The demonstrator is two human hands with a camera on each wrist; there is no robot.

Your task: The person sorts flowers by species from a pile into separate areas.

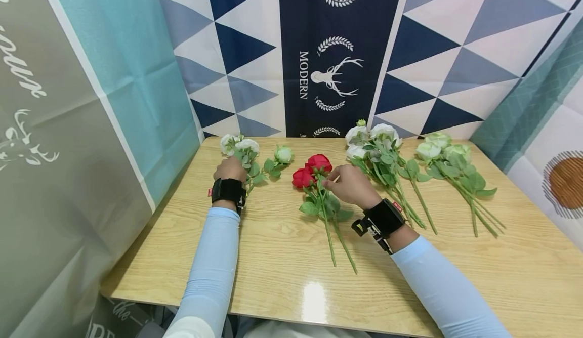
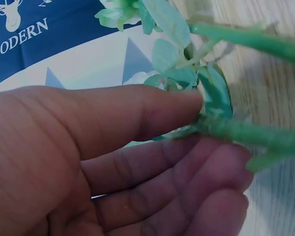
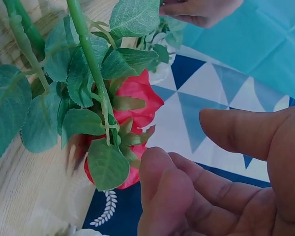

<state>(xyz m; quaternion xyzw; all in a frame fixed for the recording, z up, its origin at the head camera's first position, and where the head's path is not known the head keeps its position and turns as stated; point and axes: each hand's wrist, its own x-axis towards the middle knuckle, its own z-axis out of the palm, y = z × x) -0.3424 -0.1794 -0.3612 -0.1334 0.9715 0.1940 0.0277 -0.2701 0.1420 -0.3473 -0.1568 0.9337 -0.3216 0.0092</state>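
My left hand (image 1: 231,170) is at the left of the table, by the white flowers (image 1: 247,145). In the left wrist view, its thumb and fingers pinch a green stem (image 2: 255,135) with leaves. A pale green-white flower (image 1: 284,154) lies just to the right of that hand. Two red roses (image 1: 319,163) lie mid-table, their leafy stems pointing toward me. Beside their heads is my right hand (image 1: 351,183). In the right wrist view, its thumb and fingers stand apart near the red petals (image 3: 137,101), with nothing between them.
On the right of the wooden table (image 1: 273,257) lie a bunch of white flowers (image 1: 384,134) and a bunch of pale green flowers (image 1: 439,148), stems toward me. Patterned cloth (image 1: 337,54) hangs behind the table, with more cloth at both sides.
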